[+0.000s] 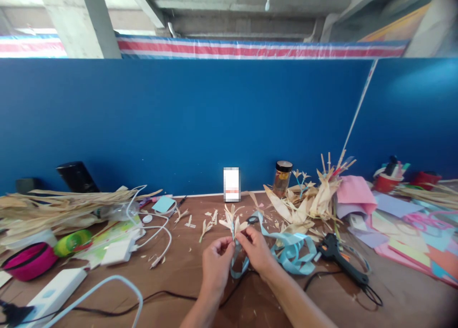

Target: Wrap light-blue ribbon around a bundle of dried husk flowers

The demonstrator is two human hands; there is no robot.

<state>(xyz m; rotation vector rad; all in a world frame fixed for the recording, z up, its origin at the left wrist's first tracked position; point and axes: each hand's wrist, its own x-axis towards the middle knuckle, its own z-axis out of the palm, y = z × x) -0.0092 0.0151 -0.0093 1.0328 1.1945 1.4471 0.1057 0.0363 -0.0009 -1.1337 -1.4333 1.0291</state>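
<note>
A small flower of pale dried husk (231, 219) stands upright between my hands at the middle of the table. My left hand (215, 263) is closed, thumb and fingers pinching its stem from the left. From the right, my right hand (258, 251) pinches the base of the flower, fingertips nearly meeting the left ones. Light blue ribbon (295, 257) lies in loops right of my hands, and a strip of it hangs below my fingers. Whether the ribbon is wound round the stem is hidden by the fingers. A black loop, perhaps a scissor handle (253, 220), shows behind my right hand.
A black glue gun (339, 261) with its cord lies to the right. Behind are a lidded jar (282, 179) and a husk pile (304, 206). Coloured paper (408, 247) covers the far right. At left sit husk strips (64, 204), a white charger (118, 249) and a power strip (57, 294).
</note>
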